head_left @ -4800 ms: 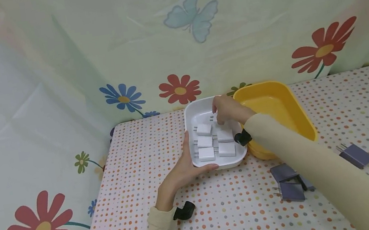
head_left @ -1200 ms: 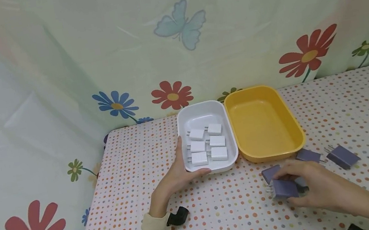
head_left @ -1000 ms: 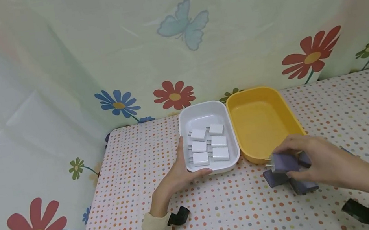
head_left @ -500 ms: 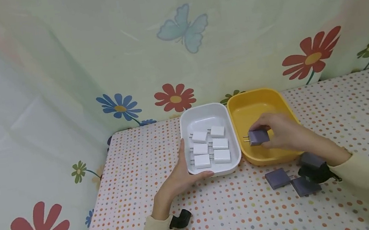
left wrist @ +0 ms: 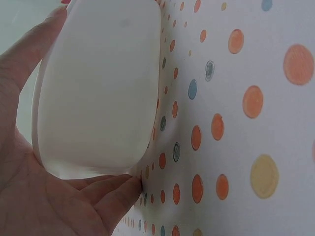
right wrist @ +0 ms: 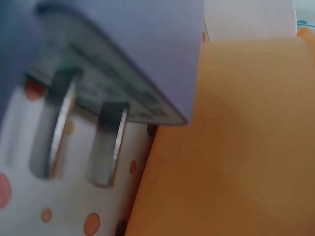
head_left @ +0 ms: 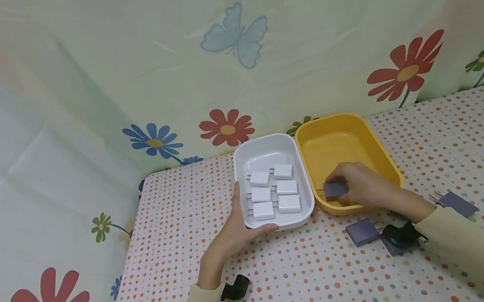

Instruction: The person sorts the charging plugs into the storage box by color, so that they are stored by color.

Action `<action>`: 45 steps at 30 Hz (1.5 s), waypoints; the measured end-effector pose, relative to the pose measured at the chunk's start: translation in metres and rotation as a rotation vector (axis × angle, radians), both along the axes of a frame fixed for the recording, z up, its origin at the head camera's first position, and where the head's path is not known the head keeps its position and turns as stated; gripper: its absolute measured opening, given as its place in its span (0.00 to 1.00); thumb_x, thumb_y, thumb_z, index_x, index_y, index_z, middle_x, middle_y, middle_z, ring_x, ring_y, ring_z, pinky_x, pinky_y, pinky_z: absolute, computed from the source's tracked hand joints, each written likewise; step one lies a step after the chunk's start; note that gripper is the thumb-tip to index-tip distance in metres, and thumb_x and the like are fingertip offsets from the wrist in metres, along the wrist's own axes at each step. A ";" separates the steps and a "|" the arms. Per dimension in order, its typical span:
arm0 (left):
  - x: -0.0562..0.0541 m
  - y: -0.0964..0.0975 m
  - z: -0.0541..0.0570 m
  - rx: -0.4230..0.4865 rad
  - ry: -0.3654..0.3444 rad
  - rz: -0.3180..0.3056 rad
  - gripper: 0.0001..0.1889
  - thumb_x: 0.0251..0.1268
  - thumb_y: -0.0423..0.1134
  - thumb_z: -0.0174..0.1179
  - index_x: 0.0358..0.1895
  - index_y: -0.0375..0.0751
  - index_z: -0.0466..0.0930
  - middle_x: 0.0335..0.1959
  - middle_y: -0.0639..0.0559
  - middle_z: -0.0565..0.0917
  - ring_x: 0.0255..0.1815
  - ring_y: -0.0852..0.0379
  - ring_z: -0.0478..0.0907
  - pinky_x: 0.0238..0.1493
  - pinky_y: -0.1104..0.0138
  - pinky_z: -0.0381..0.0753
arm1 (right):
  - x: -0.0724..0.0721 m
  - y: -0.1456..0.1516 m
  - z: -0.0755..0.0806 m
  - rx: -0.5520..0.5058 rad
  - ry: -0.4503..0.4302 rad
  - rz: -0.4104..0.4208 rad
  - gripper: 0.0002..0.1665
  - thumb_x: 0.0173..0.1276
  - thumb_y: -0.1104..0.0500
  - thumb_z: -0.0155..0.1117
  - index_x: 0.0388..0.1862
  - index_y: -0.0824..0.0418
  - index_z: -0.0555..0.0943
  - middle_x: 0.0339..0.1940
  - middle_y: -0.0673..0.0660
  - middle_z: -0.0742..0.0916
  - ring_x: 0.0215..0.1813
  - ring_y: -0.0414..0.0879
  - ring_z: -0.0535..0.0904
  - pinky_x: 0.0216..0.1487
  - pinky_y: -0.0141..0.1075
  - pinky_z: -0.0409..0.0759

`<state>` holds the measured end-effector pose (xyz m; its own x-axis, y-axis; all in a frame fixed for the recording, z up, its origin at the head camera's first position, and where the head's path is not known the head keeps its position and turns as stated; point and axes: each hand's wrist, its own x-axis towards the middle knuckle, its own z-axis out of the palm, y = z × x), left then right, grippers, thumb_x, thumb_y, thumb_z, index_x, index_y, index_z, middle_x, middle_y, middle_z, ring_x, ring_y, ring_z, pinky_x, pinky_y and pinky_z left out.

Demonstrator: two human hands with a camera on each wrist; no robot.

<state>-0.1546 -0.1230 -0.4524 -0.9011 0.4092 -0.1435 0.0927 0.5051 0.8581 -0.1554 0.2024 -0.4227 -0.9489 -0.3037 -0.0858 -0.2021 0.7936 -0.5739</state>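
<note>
My left hand [head_left: 235,233] holds the near left corner of the white tray [head_left: 266,159]; the left wrist view shows thumb and fingers spread round that tray's outer wall [left wrist: 98,93]. In the tray, several white plug chargers [head_left: 261,194] lie in two columns, prongs to the left. Beside it on the right stands the yellow tray [head_left: 339,144]. Low inside its near left corner, my right hand [head_left: 362,186] pinches a purple plug charger [head_left: 335,189], prongs pointing left. Whether that charger touches the bottom I cannot tell.
On the dotted cloth in front lie a purple charger [head_left: 362,232], another partly under the right wrist camera [head_left: 394,248], and one further right [head_left: 457,204]. In the right wrist view, a purple charger [right wrist: 152,44] looms close by the yellow wall [right wrist: 231,147]. A flowered curtain stands behind.
My right hand was in the white tray among the white chargers. It since picked a purple charger off the cloth and carried it into the yellow tray. My left hand stays at the white tray.
</note>
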 end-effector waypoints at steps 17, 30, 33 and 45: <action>0.001 0.002 0.002 0.013 0.005 0.000 0.74 0.57 0.54 0.79 0.84 0.49 0.19 0.87 0.46 0.44 0.85 0.42 0.49 0.78 0.41 0.56 | 0.006 -0.001 0.003 -0.035 0.071 -0.054 0.30 0.55 0.69 0.83 0.56 0.76 0.83 0.49 0.67 0.86 0.52 0.63 0.83 0.56 0.57 0.82; 0.001 0.001 0.002 0.042 0.019 -0.011 0.74 0.57 0.54 0.80 0.84 0.51 0.19 0.87 0.46 0.43 0.85 0.43 0.49 0.78 0.41 0.55 | 0.044 0.026 0.040 -0.159 0.317 -0.018 0.26 0.56 0.68 0.83 0.54 0.67 0.86 0.50 0.62 0.88 0.52 0.61 0.85 0.54 0.55 0.84; 0.002 0.001 0.001 0.046 0.014 -0.009 0.74 0.57 0.54 0.80 0.85 0.52 0.19 0.87 0.47 0.44 0.84 0.43 0.50 0.78 0.41 0.56 | 0.059 0.034 0.041 -0.163 0.441 0.046 0.28 0.50 0.66 0.87 0.52 0.59 0.89 0.47 0.51 0.89 0.48 0.50 0.86 0.50 0.41 0.86; 0.002 0.001 0.001 0.059 0.017 -0.019 0.73 0.57 0.56 0.79 0.84 0.53 0.19 0.87 0.47 0.44 0.84 0.44 0.50 0.78 0.41 0.55 | 0.107 0.075 0.005 -0.123 0.452 0.144 0.35 0.37 0.61 0.93 0.49 0.50 0.89 0.44 0.40 0.87 0.45 0.33 0.82 0.42 0.29 0.83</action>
<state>-0.1525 -0.1225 -0.4517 -0.8953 0.4334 -0.1030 0.1167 0.4514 0.8847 -0.0481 0.2769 -0.4174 -0.8304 -0.4168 0.3697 -0.5554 0.6707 -0.4916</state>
